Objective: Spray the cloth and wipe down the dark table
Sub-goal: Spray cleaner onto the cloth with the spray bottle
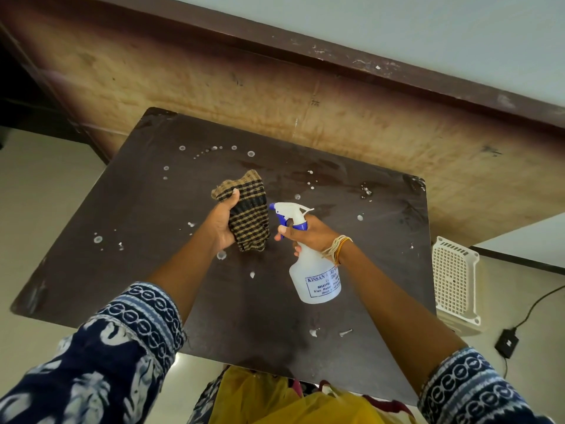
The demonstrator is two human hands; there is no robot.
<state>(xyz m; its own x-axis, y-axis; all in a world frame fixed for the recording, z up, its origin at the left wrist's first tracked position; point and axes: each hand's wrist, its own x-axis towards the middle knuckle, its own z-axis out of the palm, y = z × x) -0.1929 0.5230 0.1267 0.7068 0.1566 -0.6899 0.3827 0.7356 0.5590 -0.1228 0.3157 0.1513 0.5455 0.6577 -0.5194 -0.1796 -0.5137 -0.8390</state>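
My left hand (pixel 221 221) grips a bunched checked cloth (pixel 249 217), brown and black, held above the middle of the dark table (pixel 128 270). My right hand (pixel 308 235) holds the neck of a white spray bottle (pixel 315 276) with a blue and white trigger head, a finger at the trigger. The nozzle points left at the cloth, a short gap away. White droplets and smears are scattered over the tabletop.
A white perforated plastic basket (pixel 455 280) stands on the floor past the table's right edge. A black adapter with its cable (pixel 507 342) lies on the floor beside it. A worn brown panel (pixel 305 96) runs behind the table.
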